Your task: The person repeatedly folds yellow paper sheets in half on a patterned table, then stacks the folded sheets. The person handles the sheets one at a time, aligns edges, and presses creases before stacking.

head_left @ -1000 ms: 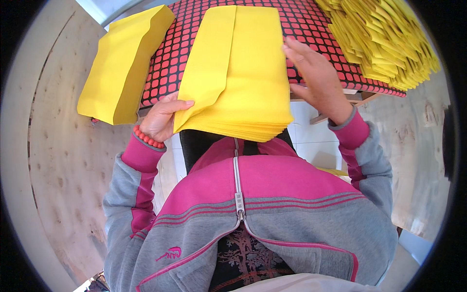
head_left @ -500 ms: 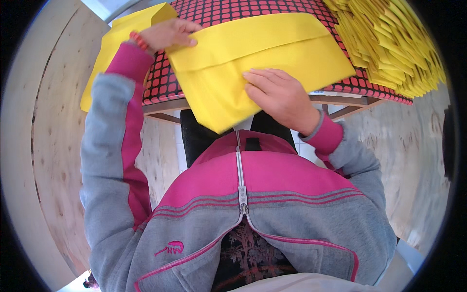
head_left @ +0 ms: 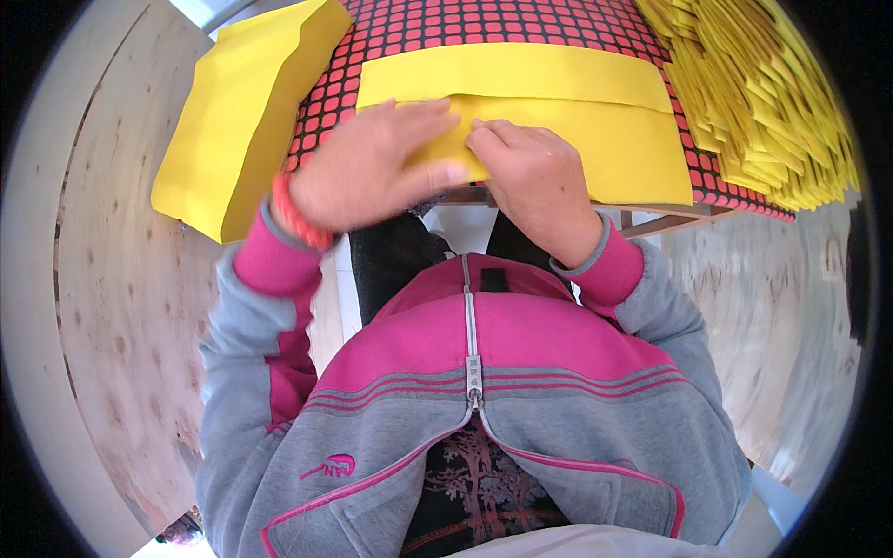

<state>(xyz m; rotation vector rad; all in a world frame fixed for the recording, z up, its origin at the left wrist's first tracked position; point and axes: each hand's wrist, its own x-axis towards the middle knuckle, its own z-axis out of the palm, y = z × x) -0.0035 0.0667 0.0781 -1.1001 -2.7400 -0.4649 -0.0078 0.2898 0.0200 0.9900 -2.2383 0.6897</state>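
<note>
A flat yellow piece of felt-like fabric (head_left: 619,153), with a band folded along its far side, lies across the near part of the table. My right hand (head_left: 539,181) rests on its near half, fingers curled and closed on the fabric. Over the piece's left end is my left hand (head_left: 372,167), slightly blurred, its fingers stretched and thumb apart. It wears a red bead bracelet (head_left: 302,219) and covers the near left corner. Whether its palm touches the fabric cannot be seen.
The table has a red-and-black checked cover (head_left: 419,19). A stack of yellow fabric pieces (head_left: 744,93) fans out at the right. More folded yellow fabric (head_left: 242,93) hangs over the table's left edge. Wooden boards (head_left: 130,279) stand at the left.
The yellow fabric piece has turned and now lies straighter on the table. My left hand has let go of its far left corner and come nearer, towards my right hand.
</note>
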